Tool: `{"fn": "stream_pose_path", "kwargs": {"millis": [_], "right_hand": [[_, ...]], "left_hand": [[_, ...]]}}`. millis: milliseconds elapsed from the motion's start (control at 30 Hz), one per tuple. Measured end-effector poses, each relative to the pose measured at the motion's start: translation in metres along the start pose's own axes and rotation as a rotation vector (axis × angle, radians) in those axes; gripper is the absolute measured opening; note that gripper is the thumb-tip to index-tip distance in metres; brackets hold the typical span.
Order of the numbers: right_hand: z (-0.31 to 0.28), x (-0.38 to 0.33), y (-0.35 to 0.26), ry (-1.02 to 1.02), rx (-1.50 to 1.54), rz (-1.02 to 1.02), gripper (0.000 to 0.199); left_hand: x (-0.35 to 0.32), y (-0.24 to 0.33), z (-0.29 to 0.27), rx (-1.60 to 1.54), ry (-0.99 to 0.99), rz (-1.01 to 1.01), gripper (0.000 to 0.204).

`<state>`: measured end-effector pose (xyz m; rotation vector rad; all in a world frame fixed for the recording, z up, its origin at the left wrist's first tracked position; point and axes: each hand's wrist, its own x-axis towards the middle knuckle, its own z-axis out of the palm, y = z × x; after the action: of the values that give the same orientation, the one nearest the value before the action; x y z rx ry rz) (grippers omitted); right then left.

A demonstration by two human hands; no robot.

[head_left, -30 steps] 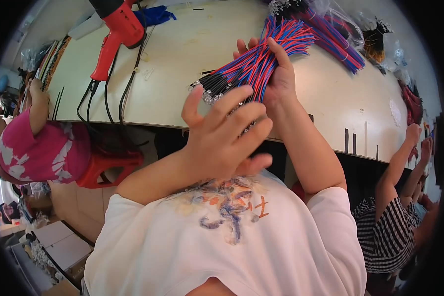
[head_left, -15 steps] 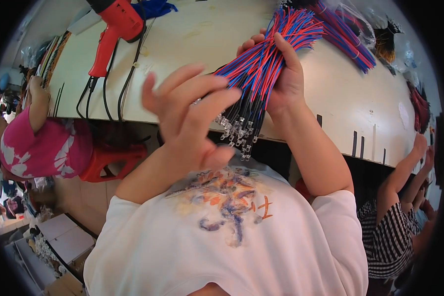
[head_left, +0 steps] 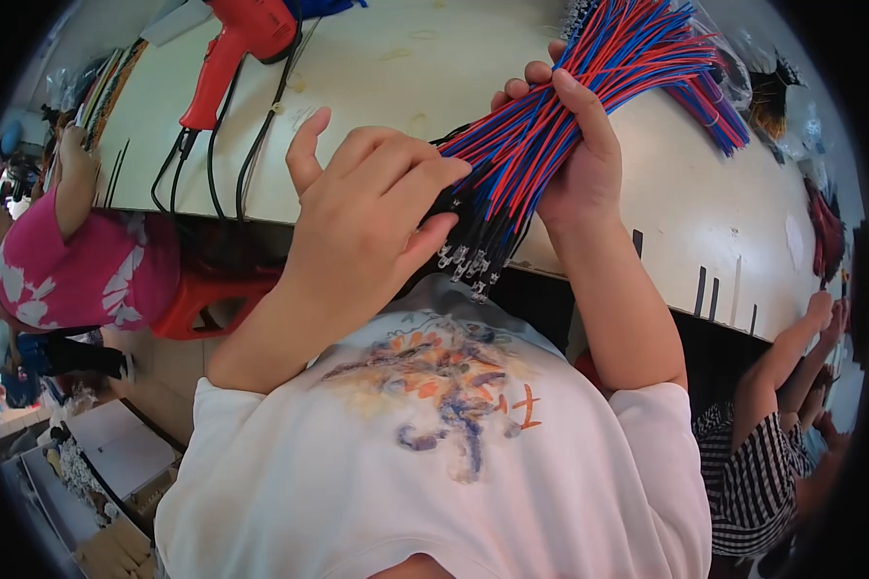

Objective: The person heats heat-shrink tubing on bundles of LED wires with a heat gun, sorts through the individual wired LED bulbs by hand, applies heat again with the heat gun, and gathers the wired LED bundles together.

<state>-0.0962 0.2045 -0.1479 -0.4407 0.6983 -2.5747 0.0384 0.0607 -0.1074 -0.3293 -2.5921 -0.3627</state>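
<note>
My right hand [head_left: 589,145] is closed round a thick bundle of thin red and blue wires [head_left: 550,125], with the thumb lying over the top. The wires fan out at the upper right. Their lower ends run into black sleeves [head_left: 478,227] tipped with small clear LEDs [head_left: 473,262], which hang over the table edge in front of my chest. At the bundle's left side is my left hand [head_left: 367,198], back upward. Its thumb and forefinger stand apart at the black sleeves, and its little finger sticks out. Whether those fingertips touch the sleeves is hard to see.
A red heat gun [head_left: 232,63] with black cables lies on the white table [head_left: 377,87] at the left. More wire bundles [head_left: 713,111] and plastic bags sit at the far right. People work on both sides; a red stool [head_left: 212,294] stands at the left.
The bundle and my right hand have shifted slightly up and right in the picture. My left hand, blurred and spread before, is now steadier, with its fingers more bent beside the sleeves.
</note>
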Motion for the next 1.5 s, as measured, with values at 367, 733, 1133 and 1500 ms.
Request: {"fn": "stream_pose_path", "kwargs": {"millis": [367, 733, 1133, 1500], "right_hand": [[-0.007, 0.005, 0.003, 0.248, 0.127, 0.075, 0.019], [-0.008, 0.007, 0.002, 0.336, 0.168, 0.039, 0.017], [-0.004, 0.007, 0.003, 0.49, 0.145, -0.046, 0.026], [-0.01, 0.011, 0.004, 0.485, 0.162, -0.049, 0.022]], "left_hand": [[-0.005, -0.01, 0.019, 0.044, 0.352, 0.085, 0.019], [-0.024, -0.005, 0.012, -0.124, 0.272, 0.09, 0.045], [0.021, 0.01, 0.066, -0.107, 0.528, 0.143, 0.052], [0.008, -0.011, 0.076, -0.384, 0.745, 0.036, 0.07]]}}
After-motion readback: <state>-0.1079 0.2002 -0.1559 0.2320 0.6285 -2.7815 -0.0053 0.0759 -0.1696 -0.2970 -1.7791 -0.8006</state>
